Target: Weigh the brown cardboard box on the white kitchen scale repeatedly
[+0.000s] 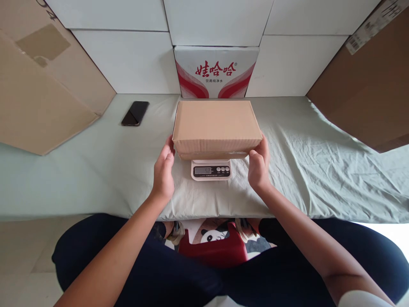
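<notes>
A plain brown cardboard box (219, 121) is held level between my two hands. My left hand (164, 170) lies along its left side, with the fingertips partly hidden behind the near corner. At the opposite end, my right hand (259, 164) grips the lower right corner, the thumb at the front and the fingers around the side. Beneath the box is a small white digital scale (211, 170); its display and buttons show, while the box covers its weighing plate. Whether the box rests fully on the scale I cannot tell.
A black phone (135, 113) lies to the left on the pale green cloth (96, 170). Behind stands a white and red carton (217, 72) before stacked white boxes (128, 62). Large cardboard boxes flank the left (44, 94) and right (367, 89). Below is a red stool (214, 253).
</notes>
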Demonstrator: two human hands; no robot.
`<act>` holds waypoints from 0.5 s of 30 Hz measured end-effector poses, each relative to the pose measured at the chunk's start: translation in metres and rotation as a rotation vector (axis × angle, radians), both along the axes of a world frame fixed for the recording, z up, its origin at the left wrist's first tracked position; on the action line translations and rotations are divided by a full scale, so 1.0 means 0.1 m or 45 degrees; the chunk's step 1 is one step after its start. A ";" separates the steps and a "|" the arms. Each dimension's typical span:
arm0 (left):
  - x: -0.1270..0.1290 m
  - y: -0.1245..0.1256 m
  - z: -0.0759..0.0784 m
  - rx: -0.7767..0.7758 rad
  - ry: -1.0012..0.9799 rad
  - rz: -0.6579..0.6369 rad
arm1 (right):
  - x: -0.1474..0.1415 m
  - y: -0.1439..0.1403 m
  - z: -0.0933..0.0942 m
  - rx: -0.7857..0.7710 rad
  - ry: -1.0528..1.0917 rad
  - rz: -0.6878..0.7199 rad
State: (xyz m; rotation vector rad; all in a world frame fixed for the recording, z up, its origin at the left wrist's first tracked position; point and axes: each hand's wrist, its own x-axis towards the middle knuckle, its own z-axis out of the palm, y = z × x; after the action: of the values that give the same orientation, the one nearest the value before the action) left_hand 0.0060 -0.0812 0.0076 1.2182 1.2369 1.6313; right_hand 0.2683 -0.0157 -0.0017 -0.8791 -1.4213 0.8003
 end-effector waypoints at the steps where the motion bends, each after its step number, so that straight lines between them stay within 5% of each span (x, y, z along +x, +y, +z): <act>1: 0.01 0.00 0.01 0.005 0.012 0.000 | 0.00 0.00 0.00 -0.003 0.013 0.001; 15: 0.00 0.01 0.00 0.041 0.041 -0.004 | 0.05 0.00 0.01 0.020 -0.077 -0.011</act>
State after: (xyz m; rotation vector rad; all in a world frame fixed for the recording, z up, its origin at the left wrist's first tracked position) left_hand 0.0063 -0.0806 0.0076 1.2702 1.2322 1.6412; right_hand 0.2734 -0.0158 -0.0008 -0.9035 -1.4739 0.7608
